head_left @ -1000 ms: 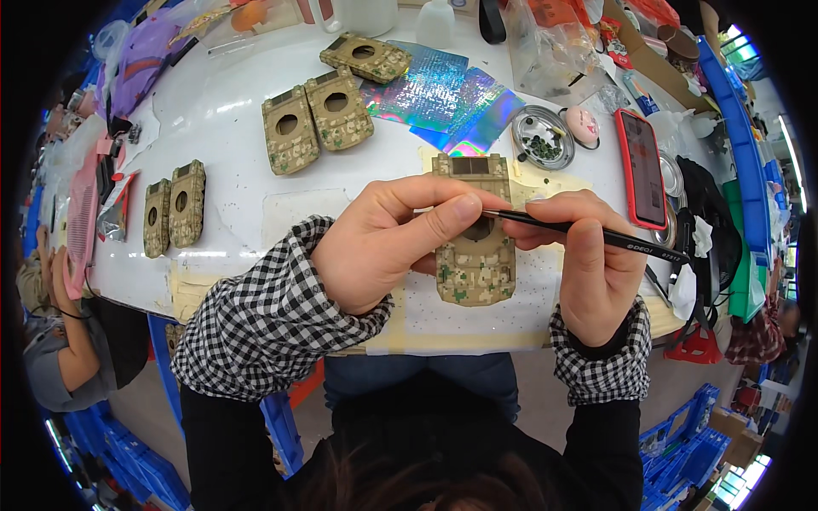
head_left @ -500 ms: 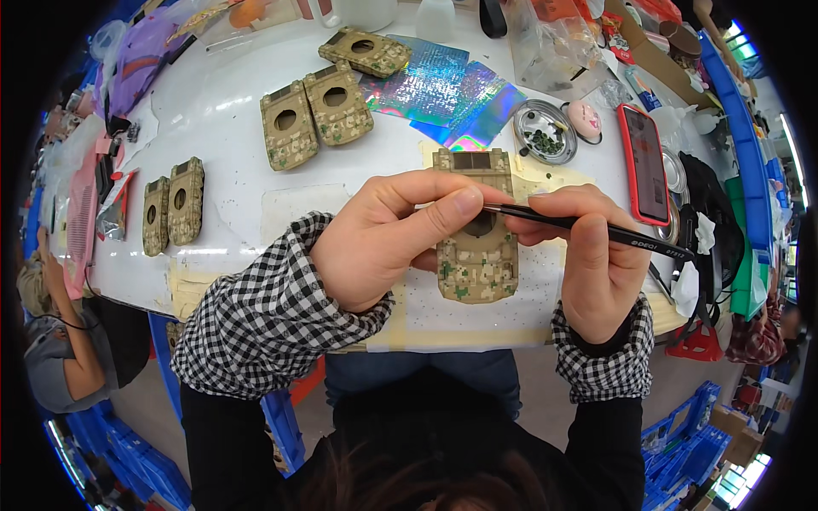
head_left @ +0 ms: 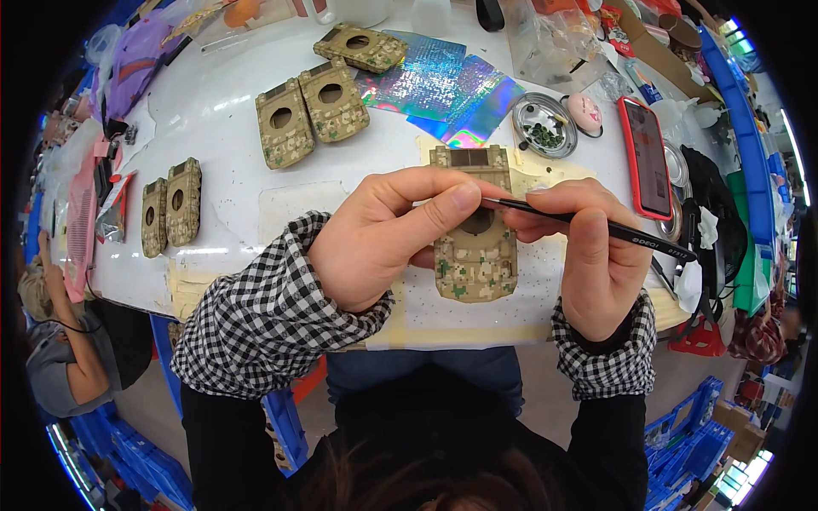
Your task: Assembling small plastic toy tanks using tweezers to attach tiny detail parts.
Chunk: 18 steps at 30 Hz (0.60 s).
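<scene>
My right hand (head_left: 596,255) holds black tweezers (head_left: 630,234) like a pen. Their thin tips point left and meet my left fingertips. With thumb and forefinger pressed together, my left hand (head_left: 383,230) pinches something too small or hidden to make out. Below both hands a camouflage-painted model tank hull (head_left: 475,268) lies on the white table; my hands cover part of its round opening. Just beyond my right hand, a round clear dish (head_left: 545,125) contains small dark green pieces.
Three more camouflage hulls (head_left: 339,100) lie at the back, beside shiny holographic sheets (head_left: 433,77). Two others (head_left: 181,200) are at the left. A red-cased phone (head_left: 645,159) and a pink round object (head_left: 584,113) sit at the right. Another person's arm (head_left: 64,294) shows at far left.
Both hands keep nearly the same pose, with the tweezer tips still at my left fingertips. The view has shifted very slightly.
</scene>
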Motion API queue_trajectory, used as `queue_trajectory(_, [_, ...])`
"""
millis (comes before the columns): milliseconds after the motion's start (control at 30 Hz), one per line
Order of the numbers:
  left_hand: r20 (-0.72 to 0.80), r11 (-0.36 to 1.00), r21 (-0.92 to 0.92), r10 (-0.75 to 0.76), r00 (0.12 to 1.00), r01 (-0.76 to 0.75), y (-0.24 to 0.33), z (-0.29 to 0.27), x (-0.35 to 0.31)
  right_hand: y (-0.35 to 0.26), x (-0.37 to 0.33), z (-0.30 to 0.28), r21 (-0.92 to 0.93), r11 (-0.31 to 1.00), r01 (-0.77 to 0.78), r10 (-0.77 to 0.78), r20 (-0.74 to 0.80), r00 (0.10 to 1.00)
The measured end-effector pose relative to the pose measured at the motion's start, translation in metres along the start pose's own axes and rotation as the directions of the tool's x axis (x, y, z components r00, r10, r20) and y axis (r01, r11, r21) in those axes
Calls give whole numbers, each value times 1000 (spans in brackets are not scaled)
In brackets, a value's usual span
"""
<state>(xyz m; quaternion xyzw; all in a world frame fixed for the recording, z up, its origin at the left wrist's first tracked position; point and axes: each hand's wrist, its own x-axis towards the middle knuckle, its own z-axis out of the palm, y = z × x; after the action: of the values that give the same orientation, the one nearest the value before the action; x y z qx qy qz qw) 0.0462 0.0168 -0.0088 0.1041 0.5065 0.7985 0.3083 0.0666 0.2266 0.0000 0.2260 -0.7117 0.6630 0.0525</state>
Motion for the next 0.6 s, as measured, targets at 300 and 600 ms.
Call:
queue_trajectory(300, [37,980,-192,-54,998,60,-2,-2,0,-5,1,-7,-288,923,256,-235,108,966])
queue_trajectory(600, [113,958,-284,79,990,-44,-18,-5,3,-21,-2,6,-457,771,442,-408,178,896])
